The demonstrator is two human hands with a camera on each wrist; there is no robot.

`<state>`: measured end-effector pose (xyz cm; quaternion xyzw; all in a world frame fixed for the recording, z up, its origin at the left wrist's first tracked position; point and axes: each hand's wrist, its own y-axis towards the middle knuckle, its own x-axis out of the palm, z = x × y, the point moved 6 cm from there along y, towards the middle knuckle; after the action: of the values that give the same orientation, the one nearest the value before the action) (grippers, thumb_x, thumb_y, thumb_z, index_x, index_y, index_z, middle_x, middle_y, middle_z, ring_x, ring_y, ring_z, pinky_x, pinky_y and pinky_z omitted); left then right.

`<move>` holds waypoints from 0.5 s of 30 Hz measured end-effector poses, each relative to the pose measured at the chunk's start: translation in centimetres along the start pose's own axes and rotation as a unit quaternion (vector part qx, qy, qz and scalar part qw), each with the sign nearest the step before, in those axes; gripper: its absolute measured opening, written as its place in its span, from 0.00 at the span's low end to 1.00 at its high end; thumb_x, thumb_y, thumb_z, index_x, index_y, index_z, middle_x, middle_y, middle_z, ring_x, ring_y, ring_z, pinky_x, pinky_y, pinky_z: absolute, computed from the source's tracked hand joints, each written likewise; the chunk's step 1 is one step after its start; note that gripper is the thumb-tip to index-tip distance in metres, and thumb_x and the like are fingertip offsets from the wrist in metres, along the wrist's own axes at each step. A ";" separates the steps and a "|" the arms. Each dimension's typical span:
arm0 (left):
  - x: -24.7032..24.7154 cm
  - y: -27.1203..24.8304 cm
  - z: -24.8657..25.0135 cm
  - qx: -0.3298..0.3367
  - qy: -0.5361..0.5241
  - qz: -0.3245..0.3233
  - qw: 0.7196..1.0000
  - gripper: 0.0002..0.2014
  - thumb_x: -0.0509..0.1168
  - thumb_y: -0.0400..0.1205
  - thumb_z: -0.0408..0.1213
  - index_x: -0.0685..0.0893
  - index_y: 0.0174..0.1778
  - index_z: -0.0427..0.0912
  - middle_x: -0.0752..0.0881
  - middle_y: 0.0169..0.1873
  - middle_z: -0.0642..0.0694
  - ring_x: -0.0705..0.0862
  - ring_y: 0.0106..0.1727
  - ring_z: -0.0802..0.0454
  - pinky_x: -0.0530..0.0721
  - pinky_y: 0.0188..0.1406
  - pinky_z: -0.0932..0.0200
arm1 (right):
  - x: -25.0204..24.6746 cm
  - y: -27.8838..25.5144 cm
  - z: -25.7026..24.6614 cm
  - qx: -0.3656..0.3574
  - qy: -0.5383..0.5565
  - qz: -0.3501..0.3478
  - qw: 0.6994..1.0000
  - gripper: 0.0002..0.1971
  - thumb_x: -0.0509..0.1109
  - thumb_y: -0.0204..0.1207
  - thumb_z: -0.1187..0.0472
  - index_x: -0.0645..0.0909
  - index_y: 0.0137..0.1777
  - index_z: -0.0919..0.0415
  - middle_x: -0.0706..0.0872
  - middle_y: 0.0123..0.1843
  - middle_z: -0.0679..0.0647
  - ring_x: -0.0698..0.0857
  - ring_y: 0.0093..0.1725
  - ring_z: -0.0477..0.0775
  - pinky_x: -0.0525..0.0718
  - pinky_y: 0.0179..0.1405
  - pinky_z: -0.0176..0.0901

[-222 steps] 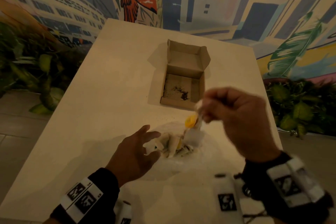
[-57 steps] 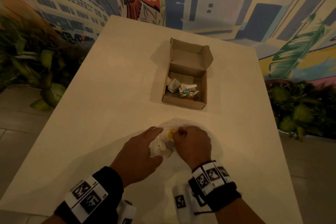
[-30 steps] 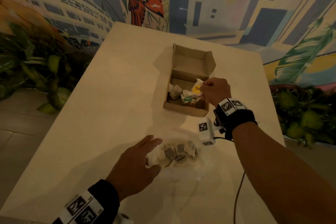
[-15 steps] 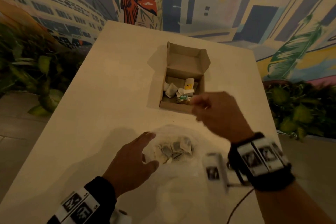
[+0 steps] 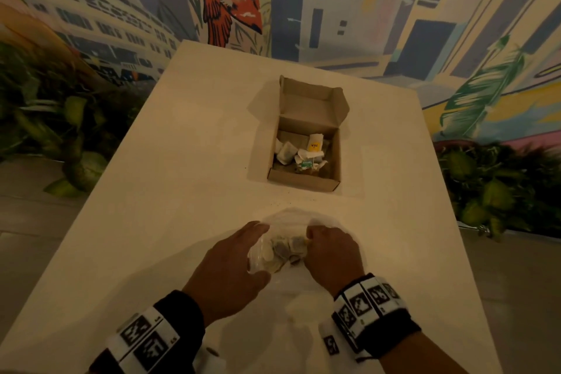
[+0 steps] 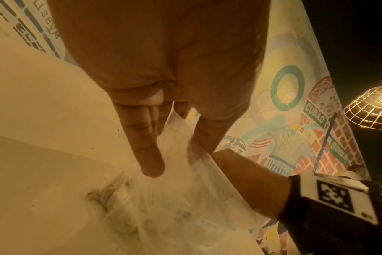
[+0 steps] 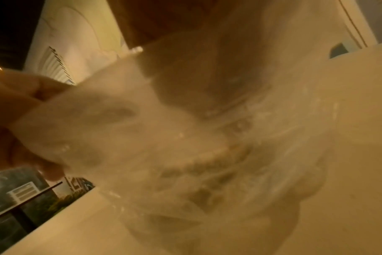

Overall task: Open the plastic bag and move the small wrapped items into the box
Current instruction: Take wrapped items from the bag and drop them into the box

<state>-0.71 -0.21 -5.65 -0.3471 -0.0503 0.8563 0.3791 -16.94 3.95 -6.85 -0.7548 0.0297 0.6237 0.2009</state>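
The bag (image 5: 283, 247) lies open on the table (image 5: 170, 179) just nearer than the box (image 5: 303, 181), and about four or five packets (image 5: 300, 153) already sit in the box while perhaps five or six more (image 5: 285, 249) remain in the bag, too bunched to count surely. The left hand (image 5: 233, 267) pinches the bag's edge between thumb and fingers to keep it open. The right hand (image 5: 332, 252) is curled into the bag's mouth among the packets, though whether it grasps one I cannot tell; I judge the job roughly half done.
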 end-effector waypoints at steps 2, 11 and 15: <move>-0.3 0.0 0.0 0.001 0.002 0.007 1.000 0.37 0.71 0.71 0.42 0.64 0.76 0.57 0.65 0.78 0.58 0.81 0.63 0.51 0.81 0.59 0.59 | -1.4 -0.2 -0.3 -0.011 0.033 0.033 0.999 0.17 0.64 0.59 0.55 0.85 0.44 0.64 0.89 0.32 0.60 0.87 0.30 0.65 0.84 0.26 0.49; -0.1 0.2 0.0 -0.006 0.001 -0.002 1.000 0.37 0.71 0.71 0.44 0.64 0.76 0.58 0.64 0.79 0.58 0.83 0.59 0.52 0.81 0.62 0.54 | 0.0 0.4 -1.0 -0.012 -0.010 -0.010 1.000 0.13 0.68 0.62 0.64 0.86 0.47 0.62 0.90 0.46 0.60 0.88 0.43 0.63 0.88 0.37 0.52; 0.1 0.1 0.2 -0.011 0.001 -0.005 1.000 0.37 0.71 0.70 0.45 0.64 0.75 0.59 0.64 0.79 0.60 0.86 0.48 0.54 0.82 0.59 0.53 | 2.9 0.8 -1.3 -0.056 -0.080 -0.068 0.993 0.15 0.59 0.73 0.54 0.86 0.52 0.54 0.86 0.57 0.55 0.81 0.59 0.60 0.84 0.55 0.53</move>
<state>-0.97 -0.21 -5.61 -0.3517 -0.0616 0.8534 0.3796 -15.32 3.42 -9.65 -0.7126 -0.0730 0.6678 0.2021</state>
